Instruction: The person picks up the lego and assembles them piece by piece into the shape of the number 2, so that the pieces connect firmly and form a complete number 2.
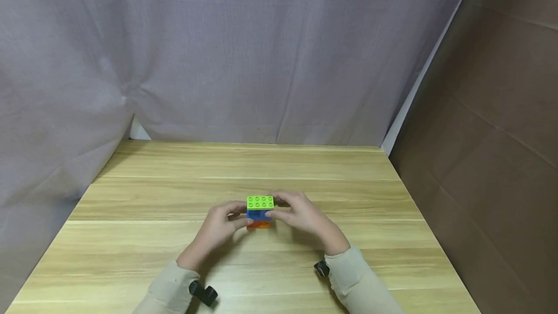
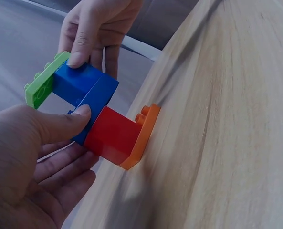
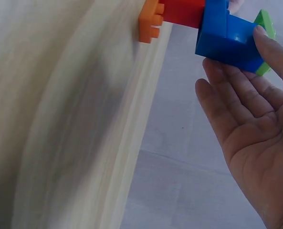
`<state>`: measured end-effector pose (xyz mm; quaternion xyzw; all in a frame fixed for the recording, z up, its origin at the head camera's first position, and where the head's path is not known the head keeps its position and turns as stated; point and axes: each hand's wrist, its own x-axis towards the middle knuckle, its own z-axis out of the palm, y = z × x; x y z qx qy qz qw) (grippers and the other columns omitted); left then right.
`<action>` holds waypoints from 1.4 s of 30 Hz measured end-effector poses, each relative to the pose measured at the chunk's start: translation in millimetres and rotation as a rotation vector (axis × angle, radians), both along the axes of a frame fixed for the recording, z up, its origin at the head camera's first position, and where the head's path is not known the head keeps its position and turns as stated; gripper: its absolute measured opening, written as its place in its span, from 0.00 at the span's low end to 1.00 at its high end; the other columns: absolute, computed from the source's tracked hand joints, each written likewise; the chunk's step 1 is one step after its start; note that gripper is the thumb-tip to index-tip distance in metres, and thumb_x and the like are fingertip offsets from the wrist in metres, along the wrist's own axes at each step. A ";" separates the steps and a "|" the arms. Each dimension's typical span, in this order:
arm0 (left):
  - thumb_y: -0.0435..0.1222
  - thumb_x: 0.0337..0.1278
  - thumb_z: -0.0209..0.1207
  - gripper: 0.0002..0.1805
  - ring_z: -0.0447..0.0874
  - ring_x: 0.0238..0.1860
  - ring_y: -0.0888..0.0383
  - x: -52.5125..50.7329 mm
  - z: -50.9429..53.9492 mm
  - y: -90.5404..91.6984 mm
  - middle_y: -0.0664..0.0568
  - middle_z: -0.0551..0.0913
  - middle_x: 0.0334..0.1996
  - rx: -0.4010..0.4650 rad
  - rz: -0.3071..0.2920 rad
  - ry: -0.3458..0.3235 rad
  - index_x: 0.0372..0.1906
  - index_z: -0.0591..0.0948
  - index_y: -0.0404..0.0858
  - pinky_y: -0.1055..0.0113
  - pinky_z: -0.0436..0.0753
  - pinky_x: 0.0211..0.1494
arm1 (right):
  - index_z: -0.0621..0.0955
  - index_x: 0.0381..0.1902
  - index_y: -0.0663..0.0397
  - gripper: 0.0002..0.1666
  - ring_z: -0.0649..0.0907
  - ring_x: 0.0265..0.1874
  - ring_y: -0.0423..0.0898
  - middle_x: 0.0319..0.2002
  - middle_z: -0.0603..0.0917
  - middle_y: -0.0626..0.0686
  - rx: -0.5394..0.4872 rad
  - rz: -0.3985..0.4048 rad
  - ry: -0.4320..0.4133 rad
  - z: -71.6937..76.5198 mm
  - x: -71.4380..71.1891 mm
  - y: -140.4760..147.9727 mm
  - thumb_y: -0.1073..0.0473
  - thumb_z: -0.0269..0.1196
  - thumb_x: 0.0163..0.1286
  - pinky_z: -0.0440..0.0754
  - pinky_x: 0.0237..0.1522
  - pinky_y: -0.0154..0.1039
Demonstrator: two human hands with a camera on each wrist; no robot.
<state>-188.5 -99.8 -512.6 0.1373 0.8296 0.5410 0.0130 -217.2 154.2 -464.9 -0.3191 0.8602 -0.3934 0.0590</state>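
A small stack of toy building bricks stands on the table between the two hands. Its top is a studded lime-green plate [image 1: 260, 202]. Below come an upper blue brick [image 2: 79, 78] and a lower blue brick [image 2: 102, 98], offset from each other. A red brick [image 2: 111, 136] sits under these, on an orange plate [image 2: 145, 137] at the bottom. The left hand [image 1: 221, 221] pinches the lower blue brick, its thumb on the near side. From the other side, the right hand [image 1: 302, 213] grips the upper blue brick between thumb and fingers, just below the green plate.
A light wood-grain table [image 1: 174, 251] carries the stack near its middle. Grey cloth [image 1: 244, 52] hangs behind it, and a brown cloth wall [image 1: 492, 125] is on the right. Black wrist devices [image 1: 203, 293] sit at both beige sleeves [image 1: 364, 282].
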 end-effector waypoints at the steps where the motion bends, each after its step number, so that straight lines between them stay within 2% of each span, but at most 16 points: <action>1: 0.39 0.51 0.75 0.22 0.84 0.55 0.52 -0.2 0.0 -0.3 0.56 0.87 0.51 -0.001 0.000 0.006 0.53 0.85 0.46 0.58 0.82 0.59 | 0.81 0.58 0.49 0.23 0.84 0.53 0.41 0.52 0.86 0.45 0.007 -0.003 0.000 -1.3 0.1 0.9 0.51 0.69 0.68 0.82 0.58 0.44; 5: 0.39 0.50 0.75 0.21 0.85 0.52 0.53 -1.4 -0.3 -1.0 0.57 0.88 0.48 -0.015 0.009 0.018 0.52 0.86 0.46 0.59 0.83 0.58 | 0.81 0.58 0.49 0.24 0.84 0.52 0.39 0.51 0.86 0.45 0.022 -0.022 -0.004 -6.2 -0.2 3.7 0.49 0.70 0.67 0.82 0.57 0.41; 11: 0.38 0.48 0.76 0.21 0.86 0.50 0.56 -1.2 -1.2 -1.0 0.57 0.88 0.47 -0.023 0.020 0.019 0.51 0.86 0.47 0.60 0.84 0.57 | 0.81 0.58 0.48 0.24 0.84 0.50 0.38 0.50 0.87 0.44 -0.021 -0.030 -0.033 -11.4 -1.3 5.3 0.50 0.71 0.66 0.82 0.56 0.39; 18: 0.37 0.49 0.75 0.21 0.87 0.50 0.56 -1.8 -0.2 0.2 0.57 0.88 0.47 -0.032 0.022 0.020 0.51 0.86 0.46 0.62 0.84 0.57 | 0.82 0.54 0.42 0.21 0.85 0.48 0.35 0.47 0.87 0.39 -0.056 -0.049 -0.047 -15.8 -2.5 6.4 0.47 0.72 0.64 0.82 0.54 0.36; 24: 0.37 0.49 0.75 0.21 0.87 0.50 0.55 -1.7 0.4 0.5 0.56 0.88 0.47 -0.030 0.023 0.020 0.51 0.86 0.45 0.62 0.84 0.57 | 0.83 0.54 0.40 0.21 0.85 0.48 0.37 0.47 0.87 0.39 -0.076 -0.052 -0.039 -17.9 -2.2 7.2 0.47 0.72 0.64 0.84 0.53 0.40; 27: 0.37 0.49 0.75 0.21 0.86 0.51 0.56 -1.4 0.3 0.7 0.56 0.88 0.48 -0.036 0.024 0.024 0.52 0.86 0.45 0.62 0.84 0.56 | 0.83 0.56 0.41 0.22 0.85 0.48 0.40 0.48 0.87 0.41 -0.083 -0.056 -0.035 -19.2 -1.8 7.6 0.46 0.71 0.65 0.85 0.52 0.42; 36: 0.40 0.54 0.73 0.21 0.86 0.51 0.54 -1.8 0.4 2.4 0.56 0.88 0.48 -0.036 0.022 0.035 0.54 0.85 0.45 0.60 0.84 0.56 | 0.83 0.57 0.49 0.24 0.86 0.45 0.39 0.47 0.88 0.43 -0.095 -0.085 -0.034 -20.7 -4.1 6.5 0.47 0.70 0.66 0.85 0.50 0.37; 42: 0.40 0.57 0.72 0.21 0.86 0.50 0.55 -1.9 1.2 2.6 0.53 0.87 0.50 -0.048 0.037 0.023 0.55 0.85 0.43 0.61 0.85 0.54 | 0.82 0.59 0.50 0.26 0.86 0.46 0.39 0.48 0.88 0.45 -0.097 -0.101 -0.072 -20.0 -6.9 4.8 0.44 0.68 0.68 0.84 0.51 0.37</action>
